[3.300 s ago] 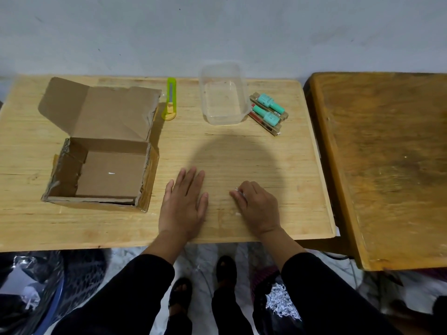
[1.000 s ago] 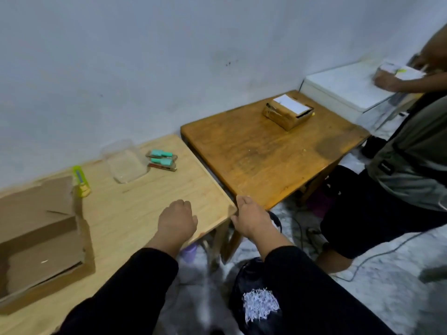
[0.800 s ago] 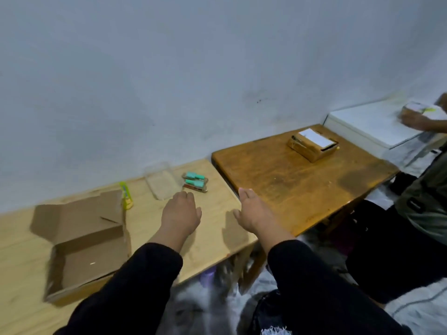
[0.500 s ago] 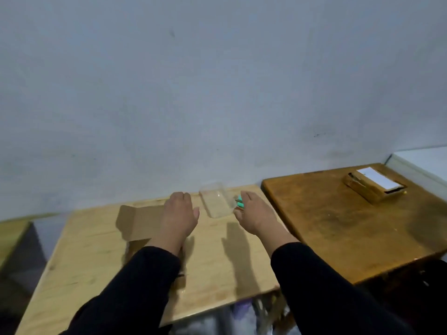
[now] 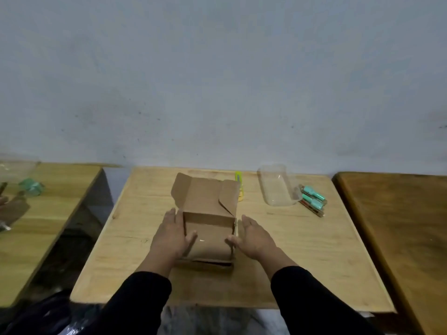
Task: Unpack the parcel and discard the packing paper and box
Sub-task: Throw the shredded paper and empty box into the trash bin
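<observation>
cardboard box (image 5: 208,228) now between both hands, not left of them | left hand (image 5: 170,234), right hand (image 5: 254,235) flat against sides, thumbs inside | empty, ready to discard

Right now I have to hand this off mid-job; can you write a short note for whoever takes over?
Left hand: flat against the left wall of the cardboard box, thumb over the rim.
Right hand: flat against the right wall, thumb at the rim. Neither has lifted it.
The box sits mid light wooden table, lid flap open and standing at the back, nothing visible inside.
Unpacked: the green-capped items lie beside the clear plastic tub; the yellow cutter lies behind the box.
No packing paper in view.
Left: carry the box off and discard it.
</observation>
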Demonstrator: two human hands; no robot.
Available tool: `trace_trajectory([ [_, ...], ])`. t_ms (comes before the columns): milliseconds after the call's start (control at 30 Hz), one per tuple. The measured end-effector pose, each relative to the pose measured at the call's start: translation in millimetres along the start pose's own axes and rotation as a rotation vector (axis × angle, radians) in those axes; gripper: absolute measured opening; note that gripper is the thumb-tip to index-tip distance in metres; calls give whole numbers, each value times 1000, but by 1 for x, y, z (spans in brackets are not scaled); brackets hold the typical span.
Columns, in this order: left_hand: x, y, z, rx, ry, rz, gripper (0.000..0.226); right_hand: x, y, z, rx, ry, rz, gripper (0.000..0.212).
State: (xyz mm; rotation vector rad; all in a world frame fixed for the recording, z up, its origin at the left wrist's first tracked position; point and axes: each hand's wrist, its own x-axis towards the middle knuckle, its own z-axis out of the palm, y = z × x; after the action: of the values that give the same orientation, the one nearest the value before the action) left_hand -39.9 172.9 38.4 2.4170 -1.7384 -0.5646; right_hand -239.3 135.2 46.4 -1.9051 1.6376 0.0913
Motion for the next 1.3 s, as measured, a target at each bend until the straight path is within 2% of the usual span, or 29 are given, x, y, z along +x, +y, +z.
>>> trace_trajectory([
  [100,4,-10,14,-114,-87,-38,89,9,2,17,59,-30,51,76],
  [267,6,-26,27,-308,-135,55,99,11,-3,38,157,0,79,58],
  [433,8,-25,22,-344,-141,95,99,2,-9,54,265,69,184,59],
  [633,3,-8,16,-344,-204,267,100,-33,-4,51,354,224,317,55],
  [833,-19,49,12,-351,-360,537,102,-96,36,28,482,430,526,51],
  [967,-47,102,28,-232,-483,717,102,-152,81,18,562,537,697,49],
  [1300,-154,218,119,-76,-783,988,105,-300,210,54,659,617,935,48],
])
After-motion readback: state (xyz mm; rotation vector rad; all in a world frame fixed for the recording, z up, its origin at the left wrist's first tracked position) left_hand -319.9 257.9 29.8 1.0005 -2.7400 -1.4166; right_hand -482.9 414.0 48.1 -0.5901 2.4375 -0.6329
